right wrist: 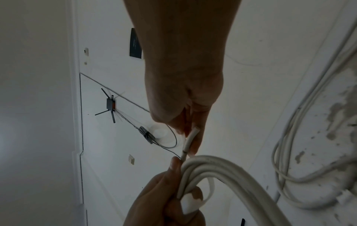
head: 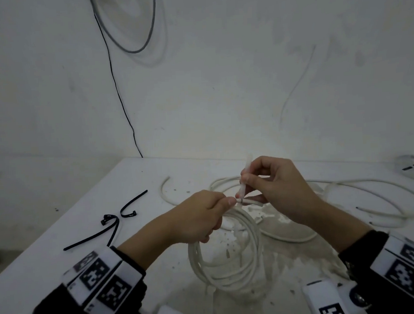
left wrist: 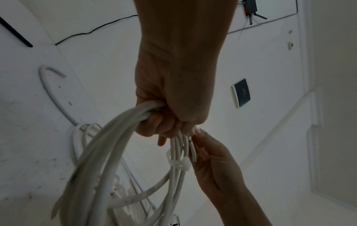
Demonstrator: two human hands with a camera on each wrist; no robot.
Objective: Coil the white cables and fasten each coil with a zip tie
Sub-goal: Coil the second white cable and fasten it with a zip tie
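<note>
While the left hand point(head: 200, 218) grips the coil point(head: 228, 260) above the near table point(head: 60, 238), the right hand point(head: 273, 189) pinches a white tie point(head: 244, 176) upright just beside it. Best keep the loops bunched tight, then pull the tail straight until snug.

The coiled cable point(head: 232, 264) is off-white, and the zip tie point(left wrist: 178, 163) around it is translucent white. At ten o'clock of it, three loose zip ties point(head: 113, 225) are black. The counter point(head: 62, 258) is white, with grey-beige patches where the coating is chipped. The wristbands point(head: 107, 282) are black, carrying white blocks printed with black square code patterns.
</note>
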